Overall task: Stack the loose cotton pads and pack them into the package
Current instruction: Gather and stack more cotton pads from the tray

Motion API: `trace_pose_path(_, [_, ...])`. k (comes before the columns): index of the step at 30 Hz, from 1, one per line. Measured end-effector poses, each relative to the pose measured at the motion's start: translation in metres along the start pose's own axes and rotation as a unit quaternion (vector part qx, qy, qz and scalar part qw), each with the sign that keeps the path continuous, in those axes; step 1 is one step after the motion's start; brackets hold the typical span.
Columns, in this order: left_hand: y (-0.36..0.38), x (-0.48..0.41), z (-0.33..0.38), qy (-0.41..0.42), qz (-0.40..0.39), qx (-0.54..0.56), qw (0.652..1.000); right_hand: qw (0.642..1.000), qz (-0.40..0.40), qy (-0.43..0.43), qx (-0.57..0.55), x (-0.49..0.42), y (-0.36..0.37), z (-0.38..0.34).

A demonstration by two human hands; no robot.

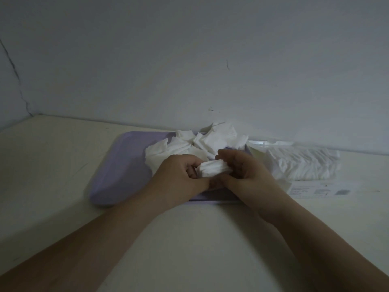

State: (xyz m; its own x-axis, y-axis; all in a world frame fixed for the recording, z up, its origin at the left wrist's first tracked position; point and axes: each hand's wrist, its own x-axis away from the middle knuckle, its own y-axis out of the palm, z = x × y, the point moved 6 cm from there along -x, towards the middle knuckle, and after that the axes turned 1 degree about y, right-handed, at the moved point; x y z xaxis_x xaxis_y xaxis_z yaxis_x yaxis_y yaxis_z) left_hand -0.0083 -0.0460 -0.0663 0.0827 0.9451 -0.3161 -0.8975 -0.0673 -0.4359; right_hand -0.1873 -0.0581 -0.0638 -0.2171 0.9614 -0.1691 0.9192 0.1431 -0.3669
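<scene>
A small stack of cotton pads [214, 169] is gripped between the curled left hand [181, 175] and right hand [246, 171] above the lilac tray [122, 165].

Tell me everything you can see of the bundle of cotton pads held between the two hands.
The bundle of cotton pads is a small white stack, soft-looking, its layered edges facing the camera and slightly uneven. It lies sideways above the near part of the purple tray. The left hand pinches its left end; the right hand curls round its right end. How many pads it holds cannot be told.
</scene>
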Motion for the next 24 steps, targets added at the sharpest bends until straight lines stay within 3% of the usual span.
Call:
trace_pose_path(4, [0.002, 0.001, 0.002, -0.016, -0.021, 0.027, 0.999, 0.998, -0.011, 0.045, -0.034, -0.002, 0.011, -0.003])
trace_pose_path(10, [0.004, 0.001, 0.001, -0.024, -0.027, 0.018, 0.999, 0.992, -0.058, 0.047, -0.099, -0.003, 0.030, -0.010])
trace_pose_path(13, [0.004, 0.002, 0.003, -0.015, -0.031, -0.010, 0.999, 0.997, -0.029, -0.045, 0.053, 0.003, 0.024, -0.020])
trace_pose_path(15, [0.001, 0.001, 0.003, -0.012, -0.016, -0.025, 1.000, 0.966, -0.027, -0.122, 0.224, 0.006, 0.026, -0.025])
trace_pose_path(17, [-0.001, 0.001, 0.002, -0.028, 0.003, -0.010, 1.000, 0.944, -0.072, -0.110, 0.304, 0.005, 0.028, -0.018])
trace_pose_path(20, [-0.002, 0.002, 0.001, -0.038, 0.011, -0.005, 0.999, 0.935, -0.091, -0.102, 0.326, 0.005, 0.029, -0.013])
trace_pose_path(24, [-0.002, 0.003, 0.008, -0.023, -0.009, -0.001, 1.000, 0.960, 0.003, -0.129, 0.251, 0.003, 0.019, -0.020])
